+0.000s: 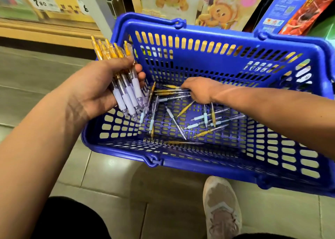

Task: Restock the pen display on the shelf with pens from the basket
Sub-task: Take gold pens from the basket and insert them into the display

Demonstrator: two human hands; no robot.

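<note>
Across the middle and right of the frame, a blue basket point(199, 64) sits on the tiled floor, with loose pens point(176, 123) scattered over its slotted bottom; they have clear barrels, pale grips and yellow or light-blue parts. At centre left, above the basket's left rim, the left hand point(94, 88) grips a bundle of pens point(126, 93), fingers curled tight round it, tips pointing down, while the right hand point(198, 91) reaches down to the basket floor, fingers curled over a small cluster of pens point(170, 92) lying there. On the wooden shelf point(45, 26) at upper left, a blurred price label point(40, 2) reads "7.00".
</note>
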